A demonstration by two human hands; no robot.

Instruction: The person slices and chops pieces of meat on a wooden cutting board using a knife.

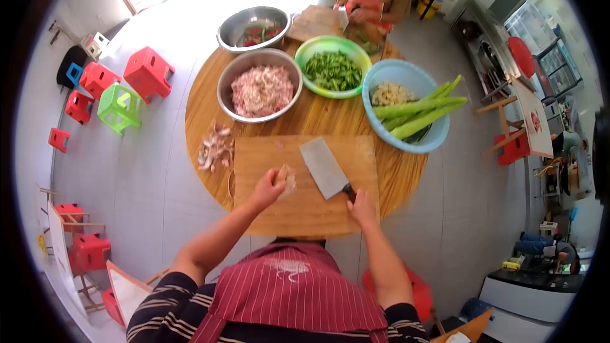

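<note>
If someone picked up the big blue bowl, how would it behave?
The blue bowl looks like plastic, so it may flex slightly. The long green stalks jutting past its rim could shift and perhaps unbalance it.

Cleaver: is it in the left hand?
No, the right hand grips the cleaver by its black handle, over the cutting board.

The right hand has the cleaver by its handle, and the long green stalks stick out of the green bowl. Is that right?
Not quite: the head view shows the long green stalks sticking out of the blue bowl. The right hand does have the cleaver by its handle.
</note>
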